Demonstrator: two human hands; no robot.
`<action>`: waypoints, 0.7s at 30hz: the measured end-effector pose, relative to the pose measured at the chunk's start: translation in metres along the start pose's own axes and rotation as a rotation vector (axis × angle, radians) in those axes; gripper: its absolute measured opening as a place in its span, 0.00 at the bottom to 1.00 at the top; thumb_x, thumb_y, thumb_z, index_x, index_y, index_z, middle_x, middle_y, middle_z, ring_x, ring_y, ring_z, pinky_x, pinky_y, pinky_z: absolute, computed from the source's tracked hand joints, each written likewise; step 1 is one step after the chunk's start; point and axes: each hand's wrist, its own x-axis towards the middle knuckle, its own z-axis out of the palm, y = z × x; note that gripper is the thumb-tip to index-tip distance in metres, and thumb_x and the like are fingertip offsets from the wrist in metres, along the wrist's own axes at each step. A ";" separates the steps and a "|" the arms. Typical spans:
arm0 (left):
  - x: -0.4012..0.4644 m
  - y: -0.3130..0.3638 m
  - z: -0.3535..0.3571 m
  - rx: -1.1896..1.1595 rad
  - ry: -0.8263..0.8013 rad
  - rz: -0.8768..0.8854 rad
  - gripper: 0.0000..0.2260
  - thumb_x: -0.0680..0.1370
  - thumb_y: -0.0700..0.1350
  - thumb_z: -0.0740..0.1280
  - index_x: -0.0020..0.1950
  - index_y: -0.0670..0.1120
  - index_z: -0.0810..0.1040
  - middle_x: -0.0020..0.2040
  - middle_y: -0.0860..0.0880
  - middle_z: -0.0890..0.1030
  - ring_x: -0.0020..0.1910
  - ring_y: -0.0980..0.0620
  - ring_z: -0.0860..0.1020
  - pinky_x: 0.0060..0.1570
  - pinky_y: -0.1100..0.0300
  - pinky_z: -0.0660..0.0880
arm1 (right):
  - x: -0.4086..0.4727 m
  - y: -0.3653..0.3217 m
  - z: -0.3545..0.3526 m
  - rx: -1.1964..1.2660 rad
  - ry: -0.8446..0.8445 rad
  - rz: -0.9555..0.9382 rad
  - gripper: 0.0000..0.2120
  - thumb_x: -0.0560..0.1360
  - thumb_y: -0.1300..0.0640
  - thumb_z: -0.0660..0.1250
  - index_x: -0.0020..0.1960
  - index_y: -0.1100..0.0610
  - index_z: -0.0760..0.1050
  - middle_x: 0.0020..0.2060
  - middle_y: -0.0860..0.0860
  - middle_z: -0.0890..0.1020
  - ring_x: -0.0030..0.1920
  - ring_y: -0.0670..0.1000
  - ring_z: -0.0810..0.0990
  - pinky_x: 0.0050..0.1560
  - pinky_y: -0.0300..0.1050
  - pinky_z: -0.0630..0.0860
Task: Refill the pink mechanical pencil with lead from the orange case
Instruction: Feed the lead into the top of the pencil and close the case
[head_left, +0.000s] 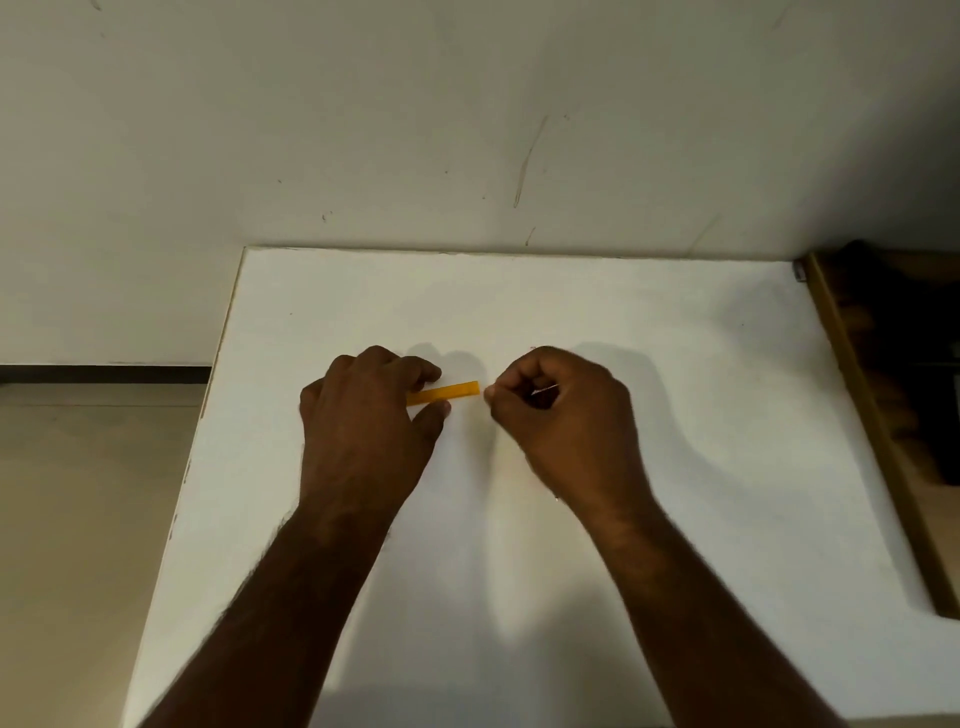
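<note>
The orange lead case (451, 391) is a slim flat stick lying level just above the white table (701, 415). My left hand (363, 415) grips its left half between thumb and fingers. My right hand (561, 415) is curled shut, with thumb and forefinger pinched together right at the case's right end. A thin pale sliver (545, 388) shows inside the curled fingers and a tiny tip (557, 499) pokes out below the hand's heel. These look like the pink mechanical pencil held in the palm, with most of it hidden. No lead can be made out.
The table's left edge (208, 415) drops to a beige floor. A plain wall (467, 130) stands behind the table. A brown wooden frame (872, 415) runs along the table's right side, with dark things beyond it.
</note>
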 end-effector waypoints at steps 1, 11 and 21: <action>0.000 0.000 0.000 0.010 0.002 0.006 0.12 0.74 0.54 0.72 0.57 0.57 0.83 0.52 0.54 0.82 0.55 0.48 0.77 0.55 0.51 0.67 | 0.003 0.001 -0.003 0.081 0.014 0.044 0.05 0.71 0.53 0.77 0.39 0.50 0.81 0.35 0.43 0.85 0.37 0.44 0.83 0.42 0.38 0.78; -0.004 0.009 -0.006 0.008 0.040 0.102 0.04 0.72 0.51 0.73 0.47 0.56 0.84 0.42 0.57 0.80 0.48 0.51 0.77 0.57 0.53 0.61 | 0.009 0.002 -0.013 0.665 0.037 0.366 0.03 0.73 0.63 0.77 0.46 0.57 0.85 0.39 0.52 0.88 0.40 0.53 0.88 0.44 0.43 0.84; -0.008 0.019 -0.012 -0.047 0.136 0.242 0.04 0.71 0.53 0.72 0.44 0.56 0.83 0.41 0.59 0.81 0.47 0.52 0.79 0.64 0.44 0.64 | 0.008 -0.003 -0.012 0.790 -0.019 0.416 0.05 0.73 0.64 0.76 0.48 0.58 0.85 0.41 0.52 0.89 0.43 0.54 0.89 0.41 0.39 0.83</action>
